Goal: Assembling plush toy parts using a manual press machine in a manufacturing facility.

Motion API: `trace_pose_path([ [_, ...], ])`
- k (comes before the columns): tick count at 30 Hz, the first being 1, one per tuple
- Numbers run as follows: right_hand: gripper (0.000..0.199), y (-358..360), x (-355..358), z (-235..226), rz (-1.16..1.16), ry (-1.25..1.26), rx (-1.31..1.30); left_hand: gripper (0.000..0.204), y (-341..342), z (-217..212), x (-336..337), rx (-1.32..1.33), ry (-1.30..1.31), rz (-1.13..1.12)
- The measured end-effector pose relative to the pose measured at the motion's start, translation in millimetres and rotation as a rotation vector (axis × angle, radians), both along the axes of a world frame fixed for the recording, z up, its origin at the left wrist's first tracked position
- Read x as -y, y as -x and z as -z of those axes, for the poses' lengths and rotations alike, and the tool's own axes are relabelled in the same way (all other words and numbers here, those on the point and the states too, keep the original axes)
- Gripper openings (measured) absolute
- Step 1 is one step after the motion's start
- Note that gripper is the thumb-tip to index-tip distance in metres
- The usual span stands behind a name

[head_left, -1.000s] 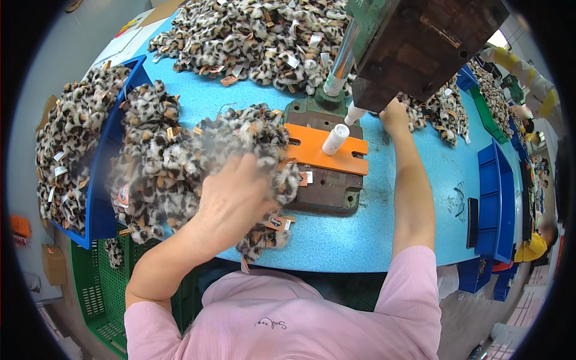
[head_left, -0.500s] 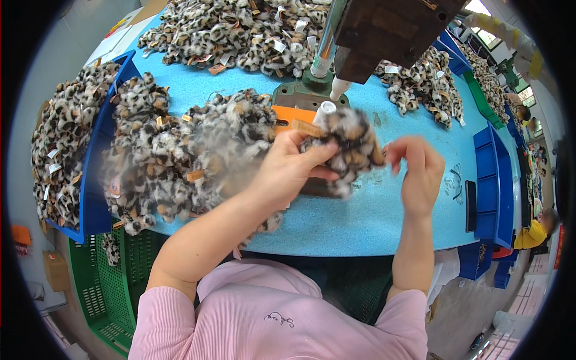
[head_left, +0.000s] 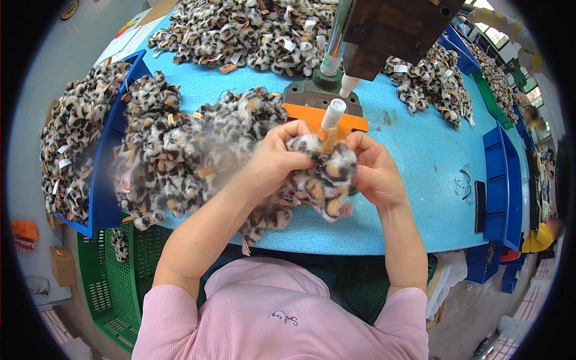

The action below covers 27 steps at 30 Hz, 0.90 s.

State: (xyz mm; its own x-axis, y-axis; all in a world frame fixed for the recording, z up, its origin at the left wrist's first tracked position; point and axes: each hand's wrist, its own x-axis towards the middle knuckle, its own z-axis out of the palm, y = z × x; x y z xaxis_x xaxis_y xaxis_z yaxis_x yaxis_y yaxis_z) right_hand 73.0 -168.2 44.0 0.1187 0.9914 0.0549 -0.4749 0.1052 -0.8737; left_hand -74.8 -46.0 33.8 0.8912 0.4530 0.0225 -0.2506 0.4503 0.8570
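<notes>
A spotted plush skin (head_left: 327, 180), furry in white, black and tan with a tan piece at its top, hangs between my hands. My left hand (head_left: 283, 157) is closed on its left side, thumb pressed against the fur. Pinching its upper right edge is my right hand (head_left: 377, 171). A small dark round spot shows on the fur, perhaps an eye. Just beyond the skin stands a white upright post (head_left: 333, 114) of a bench press, beside an orange plate (head_left: 354, 122). Above the post hangs a white-tipped punch (head_left: 348, 85) below the dark press head (head_left: 390, 36).
Heaped spotted plush skins (head_left: 192, 156) cover the blue table (head_left: 414, 198) at left, with more piles (head_left: 252, 36) at the back. A filled blue bin (head_left: 108, 162) stands far left, blue trays (head_left: 503, 180) and a dark phone-like slab (head_left: 480, 207) at right. Below left is a green crate (head_left: 108, 288).
My right hand has moved left and now grips the plush skin, where before it was apart at the right. The skin has come nearer to me and hangs spread between both hands.
</notes>
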Motion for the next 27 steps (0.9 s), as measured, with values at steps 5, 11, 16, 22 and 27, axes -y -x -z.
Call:
trace_pose_path([
  [5, 0.006, -10, -23, 6, 0.437, -0.009, 0.470, 0.018, -14, -4, -6, -0.003, 0.038, -0.058],
  [11, 0.007, -30, -65, 1, 0.710, 0.021, 0.877, 0.014, -61, -3, -27, -0.174, -0.148, -0.541],
  [16, 0.011, -54, -73, 20, 0.367, 0.179, 0.526, 0.019, -66, 11, -35, -0.291, -0.148, -0.505],
  [22, 0.018, -66, -76, 45, 0.325, 0.115, 0.565, 0.015, -59, 12, -34, -0.345, -0.146, -0.396],
  [27, 0.018, -52, -70, 34, 0.354, 0.112, 0.532, 0.032, -54, -6, -22, -0.111, 0.002, -0.208],
])
